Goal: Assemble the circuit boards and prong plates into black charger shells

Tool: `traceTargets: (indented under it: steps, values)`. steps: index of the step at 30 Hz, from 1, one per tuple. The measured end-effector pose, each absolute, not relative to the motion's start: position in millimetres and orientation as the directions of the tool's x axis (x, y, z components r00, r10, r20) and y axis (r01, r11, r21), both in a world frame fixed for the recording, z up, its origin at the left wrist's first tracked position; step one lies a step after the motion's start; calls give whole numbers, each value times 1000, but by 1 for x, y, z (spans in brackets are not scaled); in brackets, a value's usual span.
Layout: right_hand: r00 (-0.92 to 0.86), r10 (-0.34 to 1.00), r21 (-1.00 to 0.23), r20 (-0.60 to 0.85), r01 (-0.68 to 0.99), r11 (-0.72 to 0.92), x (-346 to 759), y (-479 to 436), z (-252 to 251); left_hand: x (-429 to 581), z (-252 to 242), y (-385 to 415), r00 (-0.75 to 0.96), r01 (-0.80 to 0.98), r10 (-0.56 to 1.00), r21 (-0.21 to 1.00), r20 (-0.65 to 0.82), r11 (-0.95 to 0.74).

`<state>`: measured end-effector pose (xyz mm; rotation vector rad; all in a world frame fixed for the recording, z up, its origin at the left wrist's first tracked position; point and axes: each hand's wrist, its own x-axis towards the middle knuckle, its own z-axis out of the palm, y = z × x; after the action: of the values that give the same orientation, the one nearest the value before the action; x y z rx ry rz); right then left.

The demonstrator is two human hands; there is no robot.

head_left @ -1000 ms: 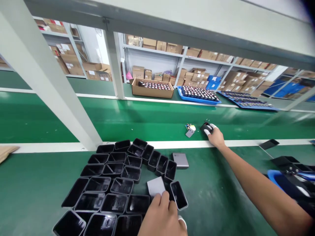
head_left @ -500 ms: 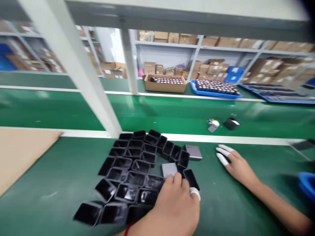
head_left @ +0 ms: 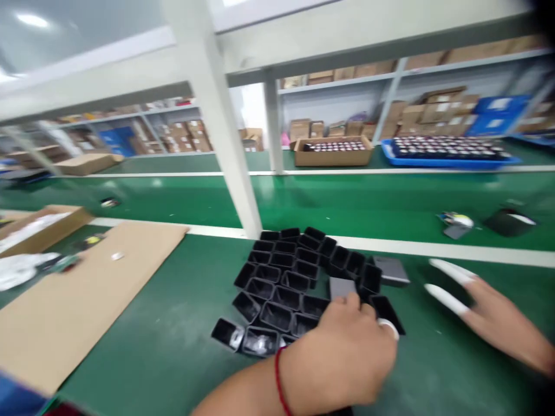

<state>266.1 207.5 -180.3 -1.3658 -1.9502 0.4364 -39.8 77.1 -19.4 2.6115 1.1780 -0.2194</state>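
Observation:
My left hand [head_left: 347, 349], with a red cord at the wrist and a white finger cot, reaches over a cluster of open black plastic boxes [head_left: 277, 315]. Its fingers are curled at the near edge of a grey flat-topped box [head_left: 342, 287] and appear closed on it; the fingertips are hidden. A second grey box [head_left: 391, 270] stands just right of the cluster. Farther right, my right hand [head_left: 489, 309] is open above the green table, its white-capped fingers spread with nothing between them.
Brown cardboard [head_left: 99, 289] covers the table's left side. Behind the table, a green conveyor [head_left: 303, 202] carries a small electronic part [head_left: 455, 224] and a black box [head_left: 510, 222]. A white post [head_left: 225, 127] rises at the table's back edge. A carton [head_left: 333, 155] and blue tray [head_left: 451, 163] stand beyond.
The view has swung left, so the boxes appear farther right. My left hand stays at the grey box. My right hand's fingers have spread wider.

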Motion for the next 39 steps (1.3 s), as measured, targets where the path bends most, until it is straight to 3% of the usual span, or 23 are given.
traceTargets:
  steps: [4,11,14,18,21,24,27,32,39]
  values:
    - [-291,944,-673,155,668,317,212,201,-139,-39,-13,84,584,811,744,194,-326,-552]
    - [-253,957,-724,141,633,274,180,226,-136,-35,-9,91,493,864,713,182,-498,-469]
    - [-277,933,-718,231,598,356,176,227,-128,-36,-4,93,481,870,700,191,-527,-454]
    - [-376,790,-508,484,614,604,169,216,-109,-37,-3,95,501,862,701,219,-508,-458]
    - [-559,623,-331,547,540,774,165,206,-103,-37,-4,95,492,867,706,211,-509,-452]
    - [-554,550,-294,625,486,823,168,200,-106,-42,-6,95,505,860,705,220,-498,-460]
    - [-416,623,-376,663,534,757,177,200,-115,-50,-9,97,525,851,733,235,-433,-470]
    - [-377,825,-626,420,538,565,185,207,-134,-62,-17,108,466,885,826,185,-317,-427]
    - [-271,932,-872,239,363,329,185,205,-149,-58,-37,121,402,915,798,157,-449,-372]
